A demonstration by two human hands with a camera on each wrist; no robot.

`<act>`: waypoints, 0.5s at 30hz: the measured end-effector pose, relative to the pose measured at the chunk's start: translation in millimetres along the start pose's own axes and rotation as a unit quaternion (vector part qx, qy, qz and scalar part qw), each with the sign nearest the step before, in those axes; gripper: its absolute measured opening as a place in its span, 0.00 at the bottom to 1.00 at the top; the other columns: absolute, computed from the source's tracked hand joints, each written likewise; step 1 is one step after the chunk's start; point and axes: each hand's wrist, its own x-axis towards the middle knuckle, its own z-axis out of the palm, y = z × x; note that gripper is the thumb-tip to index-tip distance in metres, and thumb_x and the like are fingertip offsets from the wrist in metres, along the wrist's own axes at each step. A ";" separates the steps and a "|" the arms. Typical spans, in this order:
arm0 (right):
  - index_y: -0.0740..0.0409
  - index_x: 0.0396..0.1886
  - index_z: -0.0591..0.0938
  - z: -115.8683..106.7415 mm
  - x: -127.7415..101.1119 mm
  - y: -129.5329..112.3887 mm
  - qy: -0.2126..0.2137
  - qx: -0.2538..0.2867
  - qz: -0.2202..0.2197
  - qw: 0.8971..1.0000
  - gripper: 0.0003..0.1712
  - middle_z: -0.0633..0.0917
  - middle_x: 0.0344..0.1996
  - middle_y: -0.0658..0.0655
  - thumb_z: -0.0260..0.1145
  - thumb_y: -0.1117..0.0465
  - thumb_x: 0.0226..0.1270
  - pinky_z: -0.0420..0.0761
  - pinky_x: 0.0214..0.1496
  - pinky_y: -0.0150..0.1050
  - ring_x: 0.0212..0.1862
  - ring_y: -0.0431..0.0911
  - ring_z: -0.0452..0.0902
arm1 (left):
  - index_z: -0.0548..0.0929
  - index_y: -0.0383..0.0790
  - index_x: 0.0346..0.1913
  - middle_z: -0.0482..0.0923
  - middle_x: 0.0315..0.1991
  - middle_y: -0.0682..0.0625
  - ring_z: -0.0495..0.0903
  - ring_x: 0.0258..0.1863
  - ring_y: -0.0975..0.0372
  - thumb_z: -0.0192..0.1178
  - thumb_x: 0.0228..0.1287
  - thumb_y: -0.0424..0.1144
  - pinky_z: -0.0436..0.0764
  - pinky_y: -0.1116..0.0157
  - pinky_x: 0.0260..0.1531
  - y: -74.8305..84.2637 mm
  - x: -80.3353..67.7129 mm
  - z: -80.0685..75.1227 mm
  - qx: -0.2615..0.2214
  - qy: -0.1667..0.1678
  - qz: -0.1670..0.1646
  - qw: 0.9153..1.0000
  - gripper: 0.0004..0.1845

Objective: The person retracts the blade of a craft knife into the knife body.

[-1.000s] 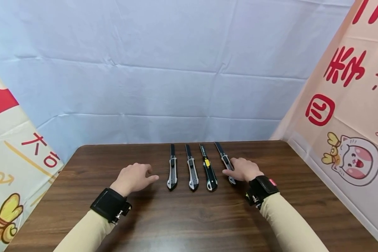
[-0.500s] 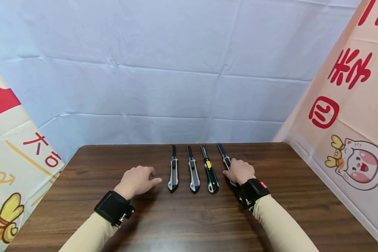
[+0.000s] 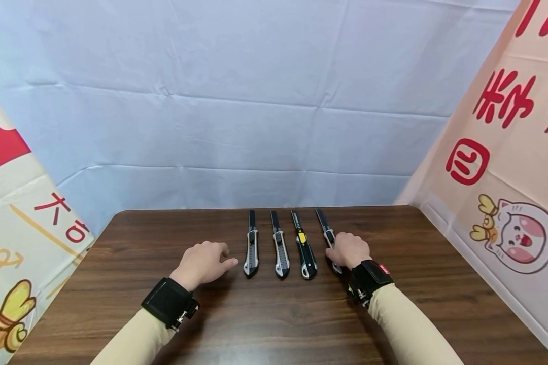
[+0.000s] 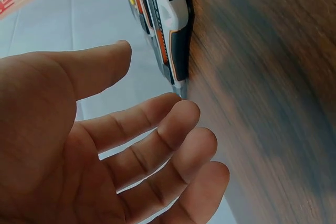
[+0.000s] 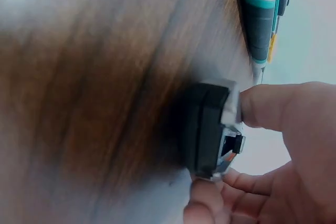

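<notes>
Dark wood grain runs across the table [image 3: 265,314], and on it four utility knives lie side by side, long axes running away from the person, blades extended toward the far edge. The rightmost knife [image 3: 327,234] leans slightly left at its tip; its near half is hidden under the right hand [image 3: 349,250], which sits over the handle, wrist strapped in black. The left hand [image 3: 204,262] rests palm down just left of the leftmost knife [image 3: 251,245], apart from it.

From the left wrist, the left hand's fingers [image 4: 157,145] are spread and relaxed, holding nothing; the leftmost knife's butt [image 4: 172,30] lies just beyond them, the others cut off at the frame's top.

From the right wrist, thumb [image 5: 283,106] and fingers pinch the blurred black butt end of the rightmost knife [image 5: 210,129]; the neighbouring knife [image 5: 260,19] lies beside it.
</notes>
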 end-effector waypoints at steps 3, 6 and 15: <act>0.61 0.28 0.76 0.1 -5.3 0.6 0.001 0.007 -0.008 1.000 0.18 0.78 0.24 0.58 0.63 0.49 0.63 0.73 0.22 0.40 0.26 0.51 0.75 | 0.85 0.46 0.48 0.86 0.41 0.50 0.82 0.32 0.58 0.62 0.64 0.55 0.81 0.57 0.32 3.1 -0.4 2.2 -0.002 0.005 0.004 1.000 0.18; 0.61 0.28 0.75 -0.6 -11.2 0.7 0.007 0.015 -0.018 1.000 0.17 0.78 0.24 0.57 0.64 0.50 0.61 0.72 0.22 0.40 0.25 0.51 0.74 | 0.85 0.47 0.47 0.86 0.41 0.50 0.82 0.33 0.59 0.62 0.64 0.55 0.81 0.57 0.32 6.8 -0.4 3.5 -0.005 0.009 0.006 1.000 0.18; 0.61 0.31 0.74 -5.9 -28.0 -3.7 0.016 0.046 -0.042 0.998 0.19 0.78 0.22 0.56 0.66 0.48 0.60 0.71 0.20 0.37 0.23 0.49 0.74 | 0.86 0.47 0.46 0.86 0.38 0.52 0.81 0.31 0.61 0.62 0.65 0.53 0.80 0.60 0.30 19.6 -1.0 2.6 -0.028 0.018 0.029 0.999 0.15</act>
